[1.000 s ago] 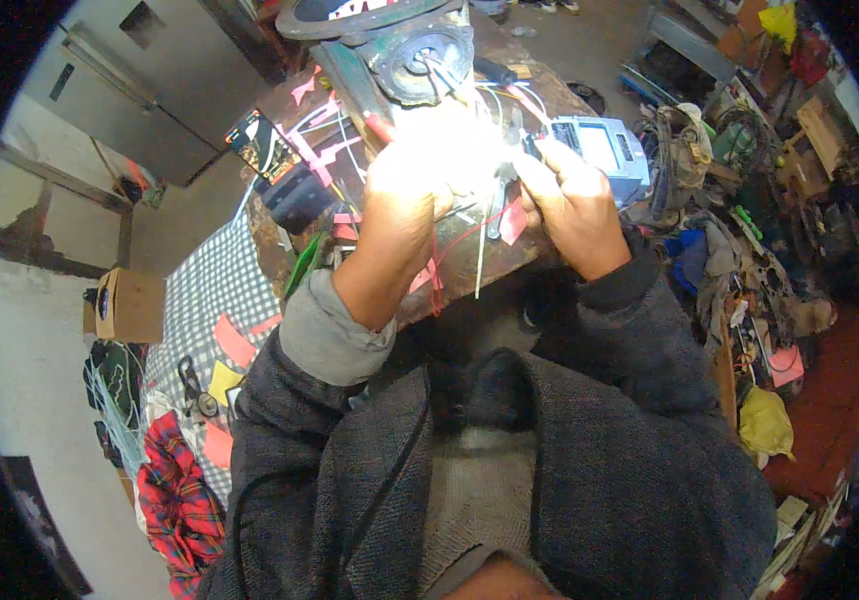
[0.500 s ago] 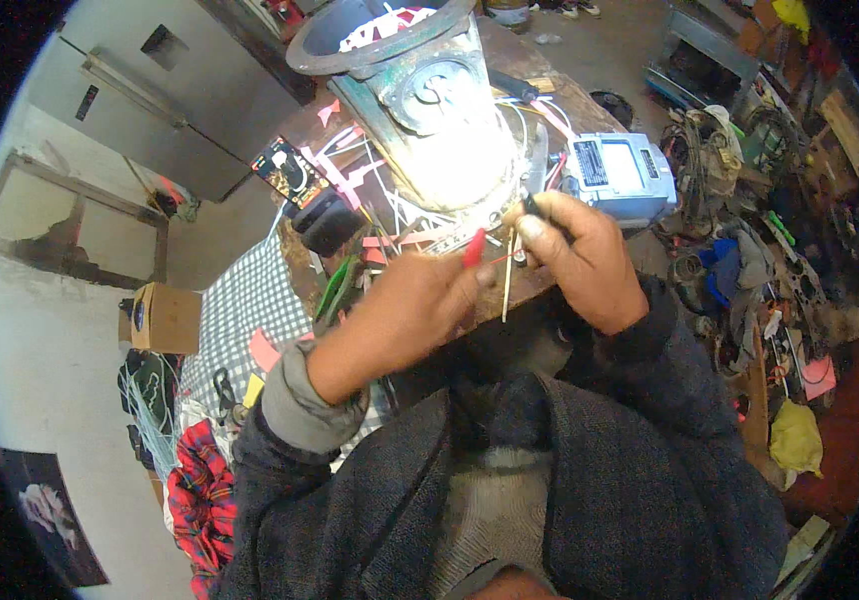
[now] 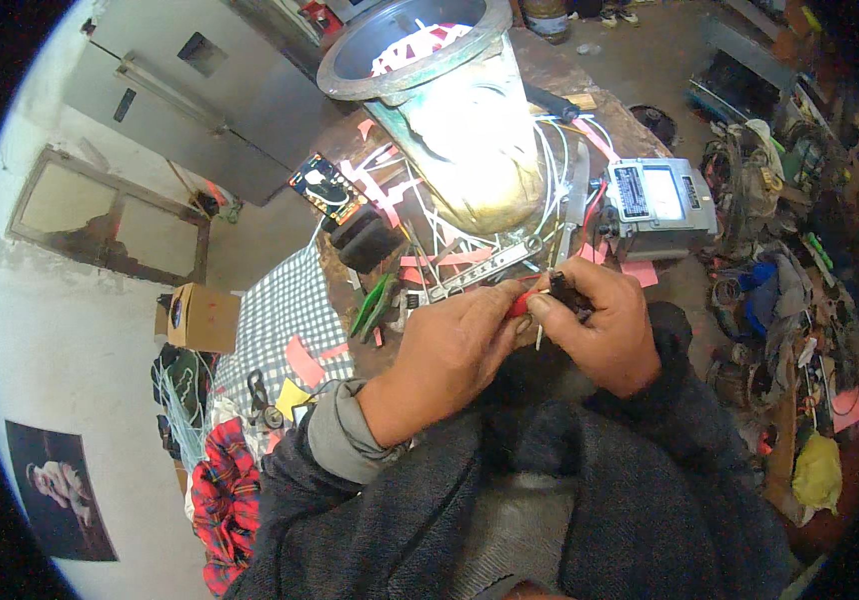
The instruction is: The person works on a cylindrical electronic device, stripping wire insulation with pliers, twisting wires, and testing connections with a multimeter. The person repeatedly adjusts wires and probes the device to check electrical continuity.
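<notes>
Both my hands meet at the near edge of the workbench. My left hand (image 3: 460, 340) pinches a small red piece (image 3: 520, 304), which looks like the sleeve of a test lead; its tip is hidden. Right beside it, my right hand (image 3: 605, 325) is closed round a black piece (image 3: 570, 295), partly covered by the fingers. A thin white strip (image 3: 540, 335) sticks down between the hands. Just beyond them lies a metal wrench-like tool (image 3: 485, 268). Behind stands a large green metal motor housing (image 3: 470, 140) with red and white material inside its open top.
At the right of the bench sits a grey meter (image 3: 665, 205) with red and black leads. Green-handled pliers (image 3: 375, 305), a black block (image 3: 365, 240) and pink scraps lie to the left. A checked cloth (image 3: 285, 315) hangs there; cables and junk (image 3: 750, 290) are piled at the right.
My hands have drawn together, bringing the red piece close against the right fingers. The whole view has shifted, so the bench and housing appear further right and lower.
</notes>
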Motion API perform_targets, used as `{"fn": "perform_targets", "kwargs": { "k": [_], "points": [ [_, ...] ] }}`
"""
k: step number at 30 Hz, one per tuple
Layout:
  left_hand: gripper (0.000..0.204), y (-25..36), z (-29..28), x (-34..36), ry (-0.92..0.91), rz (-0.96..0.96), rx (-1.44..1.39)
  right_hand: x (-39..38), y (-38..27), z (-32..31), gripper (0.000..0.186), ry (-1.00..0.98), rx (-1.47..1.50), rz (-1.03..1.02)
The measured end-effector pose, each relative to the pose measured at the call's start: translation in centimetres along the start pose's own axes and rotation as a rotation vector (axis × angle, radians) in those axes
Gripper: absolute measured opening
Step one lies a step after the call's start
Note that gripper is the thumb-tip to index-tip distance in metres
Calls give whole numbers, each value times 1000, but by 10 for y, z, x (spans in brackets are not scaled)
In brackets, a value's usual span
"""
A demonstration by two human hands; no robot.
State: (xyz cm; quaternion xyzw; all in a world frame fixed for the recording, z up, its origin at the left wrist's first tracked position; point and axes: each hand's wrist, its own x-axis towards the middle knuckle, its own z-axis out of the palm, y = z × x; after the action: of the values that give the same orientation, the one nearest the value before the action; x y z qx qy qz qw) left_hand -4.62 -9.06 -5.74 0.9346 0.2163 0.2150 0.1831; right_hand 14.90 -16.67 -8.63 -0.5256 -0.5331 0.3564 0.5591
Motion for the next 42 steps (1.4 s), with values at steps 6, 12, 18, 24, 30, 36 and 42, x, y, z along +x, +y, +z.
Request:
{"fn": "perform_targets", "kwargs": {
  "k": [6,12,18,24,30,36,42],
  "points": [
    [43,-9,5,4,-47,3,56,4,12,-3,15,8,-135,-108],
    [34,-16,6,13,-37,48,185,12,21,-5,9,32,-111,-226],
    [22,-32,-10,25,-96,-131,291,14,30,-16,14,40,-37,-137],
    [18,-58,-12,41,-40,-48,373,7,41,-21,24,-62,-3,-21],
    [15,-73,-2,56,-27,147,412,-1,51,-19,30,-157,-69,75],
    [26,-86,5,58,-200,212,810,-7,52,-13,29,-205,-90,45],
    [34,-87,3,61,-140,317,861,-10,48,-12,30,-206,-100,42]
  ]
}}
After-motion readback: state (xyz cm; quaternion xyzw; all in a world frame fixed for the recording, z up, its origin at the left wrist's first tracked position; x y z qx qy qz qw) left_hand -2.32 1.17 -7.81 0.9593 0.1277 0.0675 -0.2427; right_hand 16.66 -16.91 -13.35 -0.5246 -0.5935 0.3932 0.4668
